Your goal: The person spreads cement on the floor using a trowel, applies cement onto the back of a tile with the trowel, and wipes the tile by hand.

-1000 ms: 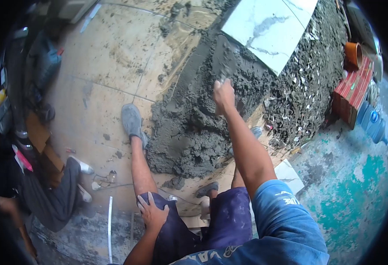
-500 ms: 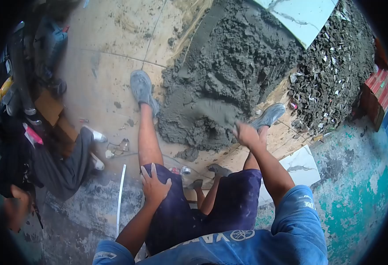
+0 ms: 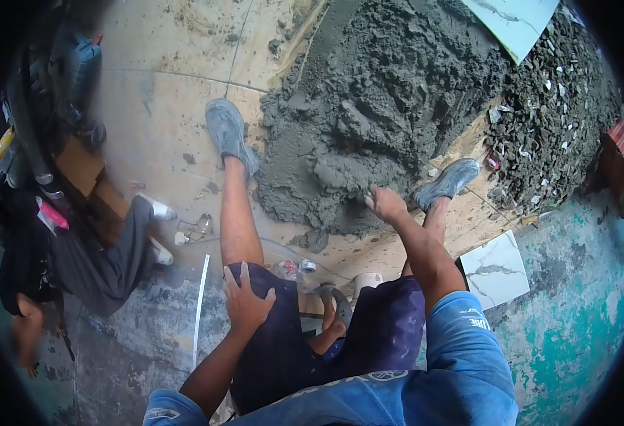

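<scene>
My right hand (image 3: pixel 386 204) is closed at the near edge of a heap of wet grey mortar (image 3: pixel 397 78). It grips what looks like a trowel (image 3: pixel 358 177), whose mortar-coated blade blends into the heap and whose handle is mostly hidden by my fingers. My left hand (image 3: pixel 248 304) lies on my left thigh with its fingers spread, holding nothing. My feet, in grey mortar-smeared shoes (image 3: pixel 230 135), stand on either side of the heap's near end.
Dark gravel-like rubble (image 3: pixel 553 113) lies right of the mortar. Marbled white tiles (image 3: pixel 496 270) are at the right and top. Another person in grey trousers (image 3: pixel 106 263) is at the left. A white strip (image 3: pixel 200 312) lies on the floor, and a tape roll (image 3: pixel 307 265) is between my legs.
My right hand has moved slightly left and up with the trowel, and mortar is bunched up around the blade. My left hand stays on the thigh. The view has shifted a little.
</scene>
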Available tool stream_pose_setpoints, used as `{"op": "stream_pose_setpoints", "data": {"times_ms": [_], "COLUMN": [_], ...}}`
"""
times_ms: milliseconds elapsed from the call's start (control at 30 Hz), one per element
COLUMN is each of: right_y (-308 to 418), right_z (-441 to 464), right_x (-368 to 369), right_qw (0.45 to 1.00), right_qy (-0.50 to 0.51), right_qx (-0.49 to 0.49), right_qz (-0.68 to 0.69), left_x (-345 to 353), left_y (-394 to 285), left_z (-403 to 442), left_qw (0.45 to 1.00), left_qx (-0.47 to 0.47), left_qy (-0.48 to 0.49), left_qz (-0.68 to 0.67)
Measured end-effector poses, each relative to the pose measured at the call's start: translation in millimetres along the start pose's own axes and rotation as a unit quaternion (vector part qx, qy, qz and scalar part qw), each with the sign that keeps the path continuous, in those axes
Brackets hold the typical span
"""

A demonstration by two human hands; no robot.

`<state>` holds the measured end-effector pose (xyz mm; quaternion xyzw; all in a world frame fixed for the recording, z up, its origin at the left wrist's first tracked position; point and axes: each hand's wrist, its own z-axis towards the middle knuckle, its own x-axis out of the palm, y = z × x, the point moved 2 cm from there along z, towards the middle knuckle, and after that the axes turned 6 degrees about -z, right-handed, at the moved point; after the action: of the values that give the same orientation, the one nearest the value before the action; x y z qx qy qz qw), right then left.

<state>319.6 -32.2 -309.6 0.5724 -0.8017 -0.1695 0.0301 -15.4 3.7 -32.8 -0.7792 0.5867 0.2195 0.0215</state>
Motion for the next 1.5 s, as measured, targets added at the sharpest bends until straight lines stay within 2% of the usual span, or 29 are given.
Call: {"op": "stream_pose_setpoints", "data": {"times_ms": [67,133,167,300,367,400,467,500,533,600,633,700,867,967,1000,1033,1100,1133,1167,1200,1300,1367,1400,1467,1500], "right_y": [-12,-17,-26,-22,-20,-15,-4,-4,-6,-13,-20,-24,-44,-55,-55,-62,-59,-56,-56,-48,-46,-45,-48,-60,-51], "right_z": [-7,-19,-18,-47,-64,-72,-86,-82,-70,-45,-29,-10,-19,-12,0,13,29,28,32,24,17,14,18,33,29], "right_x": [-12,-24,-20,-74,-106,-124,-156,-160,-160,-170,-177,-184,-188,-217,-237,-255,-306,-329,-347,-365,-383,-391,-390,-383,-365], "right_qw": [1.0,0.996,0.995,0.997,0.99,0.99,0.943,0.918,0.918,0.817,0.816,0.806,0.852,0.906,0.938,0.938,0.94,0.935,0.941,0.938,0.921,0.93,0.931,0.97,0.969], "right_qy": [0.019,0.046,0.021,-0.03,-0.119,-0.123,-0.32,-0.382,-0.383,-0.576,-0.578,-0.579,-0.512,-0.384,-0.28,-0.291,-0.221,-0.243,-0.244,-0.257,-0.289,-0.317,-0.315,-0.224,-0.193], "right_qx": [-0.011,-0.065,-0.091,-0.076,-0.033,-0.032,0.013,0.045,0.045,0.012,0.01,0.04,0.012,-0.048,0.02,0.015,0.076,0.059,0.097,0.092,0.065,0.11,0.11,0.093,0.113], "right_qz": [-0.019,-0.027,-0.025,0.007,0.07,0.067,0.095,0.093,0.092,0.02,0.018,-0.111,-0.111,-0.172,-0.202,-0.187,-0.247,-0.25,-0.213,-0.213,-0.252,-0.149,-0.149,-0.015,0.107], "left_x": [-1,-2,-1,1,0,0,1,1,1,1,0,2,5,-1,-2,-2,-2,-3,-2,0,1,1,1,-1,-1], "left_y": [-2,-1,0,-1,0,-1,-1,-2,-2,-1,-2,-1,0,-4,-5,-6,-6,-6,-6,-4,-1,-2,-1,-2,-3], "left_z": [1,-3,-2,-3,-3,-2,-3,-2,-2,-3,-2,-5,1,-1,0,-1,-1,-1,-2,-2,-2,0,-1,-1,1], "left_qw": [1.0,1.0,1.0,1.0,1.0,1.0,0.999,0.999,0.999,0.999,1.0,1.0,1.0,1.0,1.0,1.0,1.0,1.0,1.0,1.0,0.999,1.0,1.0,1.0,1.0], "left_qx": [0.0,0.002,0.005,0.019,0.021,0.024,0.026,0.027,0.023,0.02,0.017,0.011,-0.009,0.007,0.006,0.006,0.006,0.006,0.008,0.009,0.023,0.017,0.016,0.008,0.01], "left_qy": [-0.001,-0.002,-0.005,-0.013,-0.013,-0.015,-0.019,-0.019,-0.017,-0.015,-0.012,-0.006,0.001,-0.004,-0.007,-0.006,-0.004,-0.006,-0.007,-0.007,-0.023,-0.012,-0.01,-0.006,-0.005], "left_qz": [-0.006,-0.01,0.001,0.017,0.016,0.013,0.012,0.01,0.015,0.02,0.015,0.013,0.016,0.009,0.007,0.008,0.012,0.011,0.008,0.01,0.018,0.016,0.016,0.012,0.01]}}
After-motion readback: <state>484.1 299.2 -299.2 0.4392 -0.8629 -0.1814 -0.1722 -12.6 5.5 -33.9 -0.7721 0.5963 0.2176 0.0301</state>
